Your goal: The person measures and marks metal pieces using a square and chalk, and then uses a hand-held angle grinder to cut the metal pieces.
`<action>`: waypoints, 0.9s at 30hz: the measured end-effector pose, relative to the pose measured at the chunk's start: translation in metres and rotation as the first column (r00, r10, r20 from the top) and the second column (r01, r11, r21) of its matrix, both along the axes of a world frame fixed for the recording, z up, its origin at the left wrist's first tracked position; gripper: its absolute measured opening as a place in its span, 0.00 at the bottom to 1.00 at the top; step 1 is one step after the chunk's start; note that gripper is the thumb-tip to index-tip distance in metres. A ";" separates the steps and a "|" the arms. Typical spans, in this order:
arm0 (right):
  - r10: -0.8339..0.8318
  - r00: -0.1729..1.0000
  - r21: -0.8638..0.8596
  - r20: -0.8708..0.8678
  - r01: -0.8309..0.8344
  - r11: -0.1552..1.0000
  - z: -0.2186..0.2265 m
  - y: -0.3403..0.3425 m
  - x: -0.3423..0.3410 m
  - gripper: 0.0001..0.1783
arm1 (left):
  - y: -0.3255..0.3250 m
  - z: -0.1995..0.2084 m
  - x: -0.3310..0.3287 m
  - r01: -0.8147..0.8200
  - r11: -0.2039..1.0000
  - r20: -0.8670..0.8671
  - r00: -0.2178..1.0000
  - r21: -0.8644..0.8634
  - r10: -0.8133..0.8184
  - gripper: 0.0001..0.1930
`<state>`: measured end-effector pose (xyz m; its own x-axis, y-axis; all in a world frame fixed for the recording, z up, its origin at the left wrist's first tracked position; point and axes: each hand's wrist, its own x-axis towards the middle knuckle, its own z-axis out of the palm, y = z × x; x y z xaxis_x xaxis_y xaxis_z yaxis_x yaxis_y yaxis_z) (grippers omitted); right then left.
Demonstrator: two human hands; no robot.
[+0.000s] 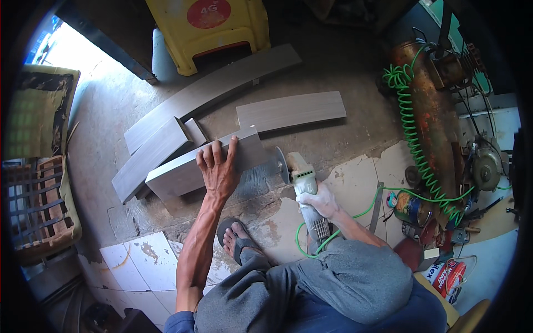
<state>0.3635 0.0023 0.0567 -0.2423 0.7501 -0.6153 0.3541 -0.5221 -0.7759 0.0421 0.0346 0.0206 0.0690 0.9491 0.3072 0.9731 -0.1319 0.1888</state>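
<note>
My left hand (pixel 219 175) grips the upper edge of a grey rectangular metal box section (pixel 177 171), its fingers curled over the top. The piece stands on its narrow side, slanting up toward the right. My right hand (pixel 319 201), whitish as if dusty or gloved, is wrapped around the body of an angle grinder (pixel 303 176). The grinder's disc (pixel 282 165) is upright beside the right end of the box section; I cannot tell whether they touch. A similar metal box piece (pixel 152 158) lies just behind the held one.
A long curved metal piece (pixel 214 89) and a shorter one (pixel 294 111) lie beyond. A yellow plastic stool (pixel 222 39) stands at the back. To the right are a rusty tank (pixel 425 122), a green coiled hose (pixel 410 141) and cans (pixel 408 208). A green cord (pixel 363 211) runs near the grinder.
</note>
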 end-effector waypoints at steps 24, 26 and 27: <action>0.211 0.974 -0.092 0.082 -0.204 0.975 -0.026 0.001 -0.027 0.18 | -0.034 -0.027 -0.009 -0.021 0.897 0.131 0.988 -0.441 0.087 0.62; 0.161 0.985 -0.080 0.069 -0.155 0.985 -0.030 -0.005 -0.027 0.18 | -0.034 -0.026 -0.008 -0.003 0.894 0.138 0.988 -0.447 0.072 0.62; 0.167 0.983 -0.084 0.070 -0.161 0.983 -0.030 -0.005 -0.025 0.18 | -0.035 -0.026 -0.008 -0.008 0.893 0.139 0.987 -0.451 0.079 0.62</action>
<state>0.3380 -0.0025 0.0267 -0.3079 0.6536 -0.6913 0.4966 -0.5094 -0.7028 0.0337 -0.0006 -0.0057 0.0119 0.9890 -0.1472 0.9315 0.0425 0.3613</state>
